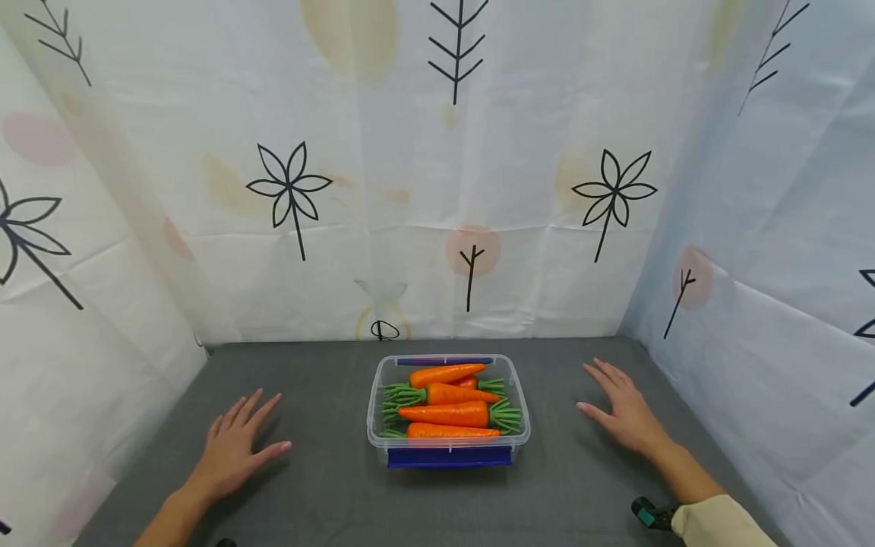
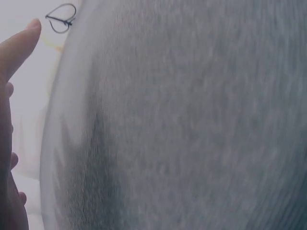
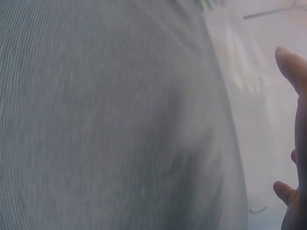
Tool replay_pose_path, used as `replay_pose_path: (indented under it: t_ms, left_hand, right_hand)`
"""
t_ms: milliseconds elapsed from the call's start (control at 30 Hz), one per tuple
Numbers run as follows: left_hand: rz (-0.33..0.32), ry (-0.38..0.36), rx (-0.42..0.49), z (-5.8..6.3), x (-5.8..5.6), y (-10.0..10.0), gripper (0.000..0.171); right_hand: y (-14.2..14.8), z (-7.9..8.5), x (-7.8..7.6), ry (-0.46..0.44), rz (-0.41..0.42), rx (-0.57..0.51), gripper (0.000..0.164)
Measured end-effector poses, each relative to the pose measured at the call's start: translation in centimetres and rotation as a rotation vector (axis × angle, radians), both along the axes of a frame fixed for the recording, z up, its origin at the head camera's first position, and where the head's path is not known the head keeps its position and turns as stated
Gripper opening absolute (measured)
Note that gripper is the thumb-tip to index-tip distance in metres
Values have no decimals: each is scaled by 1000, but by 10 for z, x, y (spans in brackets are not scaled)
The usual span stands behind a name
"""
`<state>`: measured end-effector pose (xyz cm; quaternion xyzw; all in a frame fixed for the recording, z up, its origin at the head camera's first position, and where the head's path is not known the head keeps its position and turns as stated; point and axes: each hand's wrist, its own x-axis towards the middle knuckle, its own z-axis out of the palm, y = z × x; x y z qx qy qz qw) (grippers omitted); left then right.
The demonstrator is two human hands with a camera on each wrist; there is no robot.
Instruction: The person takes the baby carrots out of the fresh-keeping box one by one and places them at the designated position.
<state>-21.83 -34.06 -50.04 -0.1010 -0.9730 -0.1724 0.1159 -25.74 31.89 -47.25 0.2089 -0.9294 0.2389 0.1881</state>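
A clear plastic box with blue clips sits at the middle of the grey table, and several orange carrots with green tops lie inside it. To the left of the box, my left hand is held over the table with fingers spread, holding nothing. On the other side my right hand is likewise spread and apart from the box. In the left wrist view the thumb shows at the left edge. The right wrist view has the right thumb at its right edge, with the hand's shadow on the cloth.
Grey cloth covers the table. White patterned curtains stand behind it and along both sides. A dark device is at the right wrist, beside a pale sleeve.
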Motion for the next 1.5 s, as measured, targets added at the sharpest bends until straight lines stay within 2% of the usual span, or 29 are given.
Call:
replay_pose_path:
  t_ms: [167,333,567,667,800,933,1067,1167,1367,1500]
  left_hand:
    - [-32,44,114,2,1,12,79]
    - [-91,101,257,5,1,25,74]
    - [-187,108,479,19,2,48,61]
    - [-216,145,521,25,3,60,57]
    - [-285,203,607,30,5,74,51]
    - [-333,199,707,32,7,84,48]
    - [-373,174,790,31,10,94,46]
    - [-389,174,828,30,10,104,44]
    - [-375,164,886,24,6,123,42]
    - [-342,155,909,18,0,132,43]
  right_hand:
    - [-14,7,0,10,30,-72,66]
    - [-28,12,1,22,31,-117,63]
    - [-47,23,1,93,44,-186,50]
    - [-56,29,2,129,54,-243,43]
    - [-70,36,2,145,77,-330,36]
    - [-85,43,6,120,80,-392,32]
    - [-103,57,16,86,98,-449,29]
    - [-114,65,21,60,115,-483,28]
    - [-123,54,7,-59,128,-543,26]
    - [-130,48,2,-126,163,-566,27]
